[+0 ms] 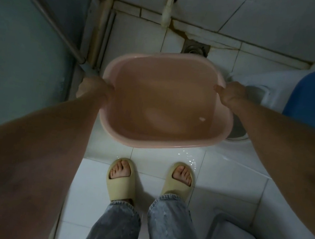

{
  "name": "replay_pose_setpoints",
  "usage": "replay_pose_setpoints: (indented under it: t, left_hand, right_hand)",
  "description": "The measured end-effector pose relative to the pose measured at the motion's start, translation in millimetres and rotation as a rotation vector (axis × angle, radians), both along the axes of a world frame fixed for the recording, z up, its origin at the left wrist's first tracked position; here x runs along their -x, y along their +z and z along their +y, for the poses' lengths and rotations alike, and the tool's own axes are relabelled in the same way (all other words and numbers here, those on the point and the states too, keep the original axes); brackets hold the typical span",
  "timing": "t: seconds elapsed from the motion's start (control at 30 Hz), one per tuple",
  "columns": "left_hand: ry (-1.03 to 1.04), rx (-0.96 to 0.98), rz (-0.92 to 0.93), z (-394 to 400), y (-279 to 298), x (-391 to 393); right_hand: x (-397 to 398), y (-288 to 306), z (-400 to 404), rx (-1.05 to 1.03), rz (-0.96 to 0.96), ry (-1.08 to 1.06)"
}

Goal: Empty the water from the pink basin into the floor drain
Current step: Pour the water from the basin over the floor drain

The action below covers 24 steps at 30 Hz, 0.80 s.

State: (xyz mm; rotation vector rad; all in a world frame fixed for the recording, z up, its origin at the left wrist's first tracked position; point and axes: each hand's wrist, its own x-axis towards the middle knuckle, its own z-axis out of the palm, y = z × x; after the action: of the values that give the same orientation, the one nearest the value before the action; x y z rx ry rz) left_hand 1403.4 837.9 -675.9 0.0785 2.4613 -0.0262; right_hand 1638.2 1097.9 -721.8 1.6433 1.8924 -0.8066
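I hold a pink basin (pixel 162 102) above the white tiled floor, in front of my feet. Water fills much of it and lies nearly level. My left hand (pixel 95 88) grips the basin's left rim, thumb inside. On the right rim my right hand (pixel 230 93) is closed the same way. The floor drain (pixel 196 48), a square metal grate, sits just beyond the basin's far edge, partly hidden by that rim.
A white pipe (pixel 167 11) runs down the back wall to the left of the drain. A glass partition with a metal bar (pixel 46 16) stands at the left. A white toilet with a blue lid (pixel 314 93) is at the right. Water drops (pixel 189 159) lie on the tiles near my slippers.
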Motion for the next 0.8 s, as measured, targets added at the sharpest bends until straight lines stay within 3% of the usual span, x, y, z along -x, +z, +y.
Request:
replay_pose_setpoints:
  t: [0.8]
  left_hand:
    - [0.007,0.0,0.003,5.3,-8.1,2.8]
  right_hand:
    - [-3.3,12.9,1.0,-0.014,0.014,0.011]
